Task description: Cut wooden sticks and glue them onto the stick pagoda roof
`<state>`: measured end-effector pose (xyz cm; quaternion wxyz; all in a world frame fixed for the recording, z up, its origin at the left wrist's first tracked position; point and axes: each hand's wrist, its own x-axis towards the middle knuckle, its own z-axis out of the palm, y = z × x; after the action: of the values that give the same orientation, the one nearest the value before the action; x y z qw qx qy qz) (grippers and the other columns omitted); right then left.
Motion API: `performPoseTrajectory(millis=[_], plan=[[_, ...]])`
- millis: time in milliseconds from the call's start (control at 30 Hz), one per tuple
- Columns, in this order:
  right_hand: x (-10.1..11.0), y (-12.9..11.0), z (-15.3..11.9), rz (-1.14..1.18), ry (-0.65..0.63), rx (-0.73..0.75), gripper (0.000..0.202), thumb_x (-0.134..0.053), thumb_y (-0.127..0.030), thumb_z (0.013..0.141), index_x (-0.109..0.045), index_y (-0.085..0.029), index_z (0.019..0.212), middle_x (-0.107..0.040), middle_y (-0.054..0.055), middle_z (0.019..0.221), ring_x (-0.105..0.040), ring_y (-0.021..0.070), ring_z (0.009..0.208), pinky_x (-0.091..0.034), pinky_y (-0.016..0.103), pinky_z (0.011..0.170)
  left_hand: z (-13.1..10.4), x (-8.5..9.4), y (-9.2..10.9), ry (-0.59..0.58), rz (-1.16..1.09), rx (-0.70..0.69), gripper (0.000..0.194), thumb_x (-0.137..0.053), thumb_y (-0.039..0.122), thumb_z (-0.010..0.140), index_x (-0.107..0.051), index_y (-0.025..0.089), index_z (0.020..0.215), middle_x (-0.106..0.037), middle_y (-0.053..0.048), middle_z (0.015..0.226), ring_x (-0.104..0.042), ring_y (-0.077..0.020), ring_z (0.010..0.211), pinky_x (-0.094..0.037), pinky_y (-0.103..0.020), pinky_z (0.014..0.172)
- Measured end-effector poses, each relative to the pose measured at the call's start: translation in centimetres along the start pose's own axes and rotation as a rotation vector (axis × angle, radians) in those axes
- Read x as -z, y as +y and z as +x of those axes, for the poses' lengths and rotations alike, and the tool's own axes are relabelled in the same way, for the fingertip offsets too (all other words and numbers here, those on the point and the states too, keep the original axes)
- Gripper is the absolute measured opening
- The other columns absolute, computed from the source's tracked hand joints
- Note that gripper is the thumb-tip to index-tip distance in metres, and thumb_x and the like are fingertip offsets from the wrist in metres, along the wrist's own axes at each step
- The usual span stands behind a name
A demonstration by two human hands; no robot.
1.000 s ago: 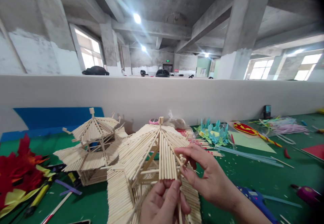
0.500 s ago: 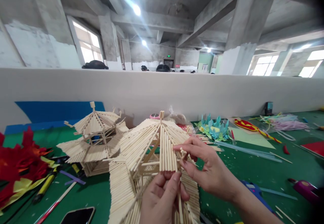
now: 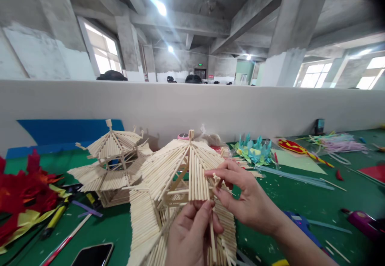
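A model pavilion of pale wooden sticks [image 3: 165,173] stands in front of me, its pointed roof partly covered. A narrow row of wooden sticks [image 3: 196,179] slopes down the near roof face, with open framing to its left. My left hand [image 3: 191,232] is closed, thumb and fingers pinching the lower end of the row at its rightmost wooden stick. My right hand [image 3: 240,193] is closed at the right side of the same stick, index fingertip on it and thumb lower down, around the roof corner. The fingers hide part of the contact.
A second stick pavilion [image 3: 112,163] stands at left, near red paper flowers [image 3: 27,193]. A phone [image 3: 94,254] lies at front left. On the right are a blue glue gun [image 3: 303,226], a purple tool [image 3: 365,224] and a teal paper flower [image 3: 254,149]. A white partition [image 3: 192,105] rises behind.
The camera view has shifted very slightly. Both hands keep their places on the roof sticks, with barely any finger movement.
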<state>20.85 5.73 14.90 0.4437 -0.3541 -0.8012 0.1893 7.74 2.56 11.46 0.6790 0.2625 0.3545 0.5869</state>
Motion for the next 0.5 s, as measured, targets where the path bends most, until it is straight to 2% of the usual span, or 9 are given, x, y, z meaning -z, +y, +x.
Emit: performPoseTrajectory(millis=[433,500], plan=[[-0.07,-0.06,0.0,0.001,-0.004,0.02,0.036,-0.049,-0.008,0.075,-0.058,-0.022,0.107,-0.052,0.001,0.085,-0.049,0.0125,0.079,-0.042,0.028,0.073,0.15,0.13,-0.14,-0.02,0.018,-0.005,0.025,-0.075,0.032,0.057,-0.058,0.013,0.059,-0.06,0.001,0.043,-0.049,-0.0056,0.042,-0.035,-0.015,0.046],[0.09,-0.1,-0.13,-0.012,-0.006,0.022,0.042,-0.051,-0.01,0.074,-0.053,-0.023,0.114,-0.051,0.001,0.088,-0.048,0.0133,0.082,-0.042,0.028,0.074,0.09,0.14,-0.1,-0.004,0.016,-0.018,0.026,-0.076,0.032,0.055,-0.058,0.013,0.06,-0.059,0.001,0.043,-0.049,-0.0055,0.043,-0.035,-0.015,0.046]])
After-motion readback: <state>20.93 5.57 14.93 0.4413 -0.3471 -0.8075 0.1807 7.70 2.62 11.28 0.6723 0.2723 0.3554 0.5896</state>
